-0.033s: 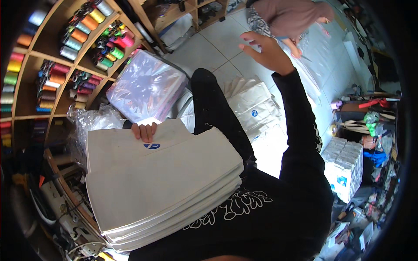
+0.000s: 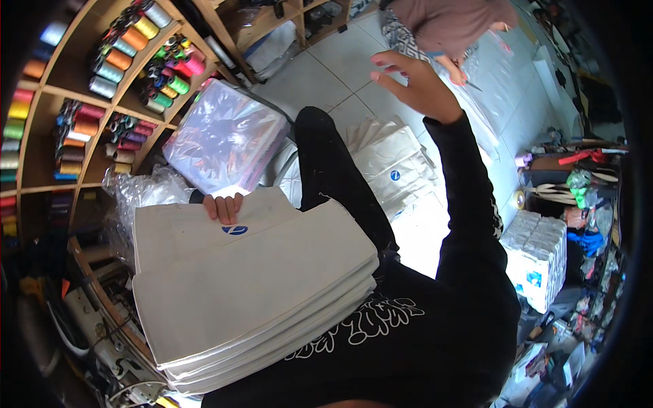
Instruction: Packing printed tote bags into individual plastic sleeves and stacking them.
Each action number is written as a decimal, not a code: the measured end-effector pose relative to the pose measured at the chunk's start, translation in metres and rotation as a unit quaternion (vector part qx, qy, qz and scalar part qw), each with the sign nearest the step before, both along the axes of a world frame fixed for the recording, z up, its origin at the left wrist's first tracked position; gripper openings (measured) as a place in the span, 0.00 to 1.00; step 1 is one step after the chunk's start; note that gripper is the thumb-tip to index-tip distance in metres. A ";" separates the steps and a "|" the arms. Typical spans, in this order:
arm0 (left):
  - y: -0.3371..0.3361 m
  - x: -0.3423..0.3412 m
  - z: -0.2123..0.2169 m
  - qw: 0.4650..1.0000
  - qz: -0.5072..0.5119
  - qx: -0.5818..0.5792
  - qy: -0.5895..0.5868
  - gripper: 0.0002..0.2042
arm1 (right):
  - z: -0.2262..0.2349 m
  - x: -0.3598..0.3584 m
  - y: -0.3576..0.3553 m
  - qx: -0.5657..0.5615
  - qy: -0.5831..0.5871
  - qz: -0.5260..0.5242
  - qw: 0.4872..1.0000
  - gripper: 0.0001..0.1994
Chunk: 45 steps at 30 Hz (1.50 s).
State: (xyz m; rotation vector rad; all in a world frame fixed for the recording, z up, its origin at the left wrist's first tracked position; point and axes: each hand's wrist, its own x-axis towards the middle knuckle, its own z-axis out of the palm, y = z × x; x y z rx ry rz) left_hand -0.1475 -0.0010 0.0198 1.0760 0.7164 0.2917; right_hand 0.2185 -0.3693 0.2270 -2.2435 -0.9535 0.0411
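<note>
Barely a nudge since the last frame: raised right hand (image 2: 418, 88) tipped slightly, left hand (image 2: 224, 207) hasn't let go.
Right arm sticks up to 1 o'clock, fingers spread, a bit curled, aimed toward 10, nothing in them. Left fingers, around 9, fold snugly over the top edge of the white cloth stack (image 2: 252, 292) at 7 to 8; thumb's hidden.
</note>
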 end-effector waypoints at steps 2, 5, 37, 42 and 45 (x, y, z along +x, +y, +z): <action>0.004 0.005 -0.006 1.000 -0.019 0.002 0.004 0.17 | 0.014 -0.029 -0.002 0.093 0.107 0.069 0.987 0.17; 0.018 0.013 -0.013 0.999 -0.033 0.008 0.007 0.17 | 0.036 -0.082 0.005 0.153 0.261 0.307 0.902 0.33; -0.147 0.181 0.097 0.924 -0.326 0.194 -0.045 0.33 | -0.126 -0.113 -0.098 0.221 0.499 -0.234 0.805 0.14; -0.203 0.135 0.089 0.944 -0.313 -0.078 -0.075 0.33 | -0.054 -0.037 -0.102 0.002 0.387 -0.125 0.913 0.16; -0.232 0.094 0.088 0.919 -0.321 -0.228 -0.003 0.30 | -0.057 -0.011 -0.071 -0.079 0.317 -0.037 0.945 0.18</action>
